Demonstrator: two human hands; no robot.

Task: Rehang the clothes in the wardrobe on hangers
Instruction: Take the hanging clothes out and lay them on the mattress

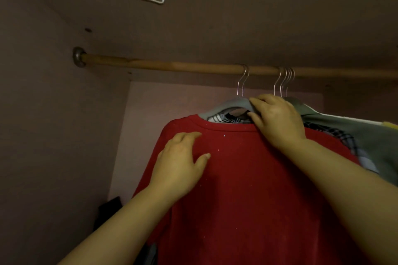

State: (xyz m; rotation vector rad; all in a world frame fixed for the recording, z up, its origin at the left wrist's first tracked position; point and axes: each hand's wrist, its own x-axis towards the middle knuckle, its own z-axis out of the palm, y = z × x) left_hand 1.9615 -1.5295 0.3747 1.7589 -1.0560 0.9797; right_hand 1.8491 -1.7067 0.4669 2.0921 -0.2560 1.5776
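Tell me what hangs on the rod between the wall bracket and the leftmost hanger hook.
Nothing: in the head view that stretch of the wooden rod is bare from the metal bracket to the leftmost hook.

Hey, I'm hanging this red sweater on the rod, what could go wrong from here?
A tug from your right hand gripping the grey hanger could lift its hook off the rod. The red sweater may slip off under your left hand. The neighbouring hooks could snag.
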